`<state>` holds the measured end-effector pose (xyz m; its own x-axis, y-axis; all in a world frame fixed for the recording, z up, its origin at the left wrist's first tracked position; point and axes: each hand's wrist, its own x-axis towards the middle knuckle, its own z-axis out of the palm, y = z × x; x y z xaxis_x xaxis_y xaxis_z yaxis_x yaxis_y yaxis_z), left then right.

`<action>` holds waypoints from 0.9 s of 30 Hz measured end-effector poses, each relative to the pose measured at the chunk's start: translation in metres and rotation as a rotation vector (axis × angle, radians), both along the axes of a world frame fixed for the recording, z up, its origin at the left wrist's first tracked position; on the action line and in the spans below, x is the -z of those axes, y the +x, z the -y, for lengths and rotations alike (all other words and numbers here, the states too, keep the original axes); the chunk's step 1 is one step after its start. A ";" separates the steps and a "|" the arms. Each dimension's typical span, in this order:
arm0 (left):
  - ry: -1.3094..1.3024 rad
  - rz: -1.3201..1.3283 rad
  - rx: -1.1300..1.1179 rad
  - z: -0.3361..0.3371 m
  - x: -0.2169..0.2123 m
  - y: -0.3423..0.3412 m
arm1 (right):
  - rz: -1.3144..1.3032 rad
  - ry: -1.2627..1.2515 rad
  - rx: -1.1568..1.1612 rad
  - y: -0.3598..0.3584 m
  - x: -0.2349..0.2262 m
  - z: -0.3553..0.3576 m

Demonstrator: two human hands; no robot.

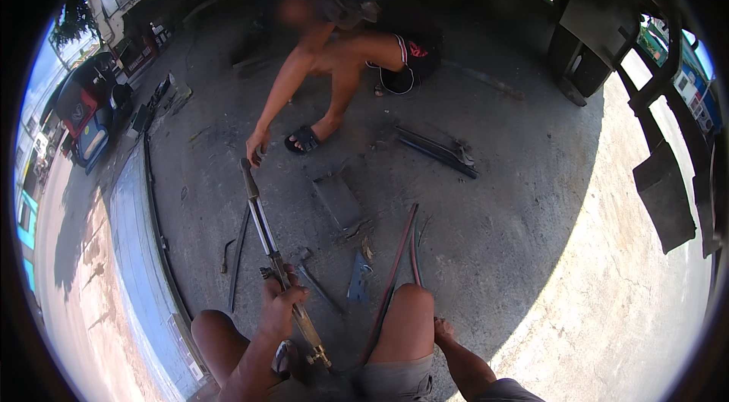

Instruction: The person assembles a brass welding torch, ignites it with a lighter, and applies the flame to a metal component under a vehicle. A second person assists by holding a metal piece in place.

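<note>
Left hand: gripping, fingers curled, the cutting torch mid-handle.
Torch: pointing toward eleven o'clock; its tip is reaching a co-worker's hand.
Right hand: resting beside the knee at five o'clock; finger pose unclear.
Hoses: trailing over concrete.

The torch lies between the left hand and another person's hand ahead. A metal plate lies right of it, hoses further right.

Stained concrete floor with flat metal plate, bars (dark, paired), hoses
</note>
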<state>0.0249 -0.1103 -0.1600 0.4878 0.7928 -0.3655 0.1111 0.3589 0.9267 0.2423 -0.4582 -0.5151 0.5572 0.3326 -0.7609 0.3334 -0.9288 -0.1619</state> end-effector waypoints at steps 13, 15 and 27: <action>0.049 0.173 0.095 0.064 -0.004 -0.036 | -0.021 0.239 0.186 0.004 0.020 0.041; 0.046 0.170 0.136 0.064 -0.005 -0.046 | -0.042 0.309 0.279 -0.001 0.017 0.044; 0.110 0.271 0.257 0.067 0.017 -0.080 | -0.149 0.859 1.071 -0.020 -0.045 0.068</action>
<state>-0.0550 -0.1777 -0.1772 0.7428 0.6594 -0.1155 -0.0696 0.2477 0.9663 0.2223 -0.5265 -0.4698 0.7686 0.1885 -0.6114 -0.5440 -0.3102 -0.7796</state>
